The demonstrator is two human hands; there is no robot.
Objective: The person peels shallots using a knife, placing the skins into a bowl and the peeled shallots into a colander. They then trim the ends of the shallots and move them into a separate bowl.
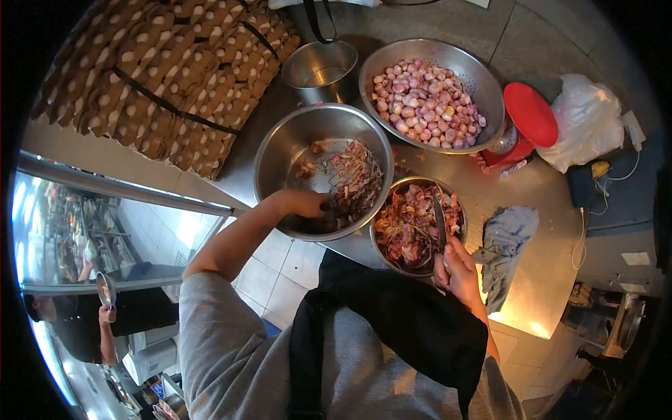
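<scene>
My left hand (306,203) reaches down into a wide steel bowl (280,150) that holds reddish and pale stringy scraps (355,171). Its fingers are mostly hidden among dark scraps, so what they hold cannot be made out. In my right hand (456,269) is a knife (439,218), its blade pointing away from me over a smaller steel bowl (379,245). That bowl is full of dark red, peel-like pieces (409,227). The two bowls stand side by side, close together.
A colander (490,87) of peeled shallots and an empty pot (318,70) stand behind. To the right are a red scale (530,115), a white plastic bag (584,122) and a grey cloth (509,241). Stacked egg trays (175,77) are at upper left. Another person (77,325) stands lower left.
</scene>
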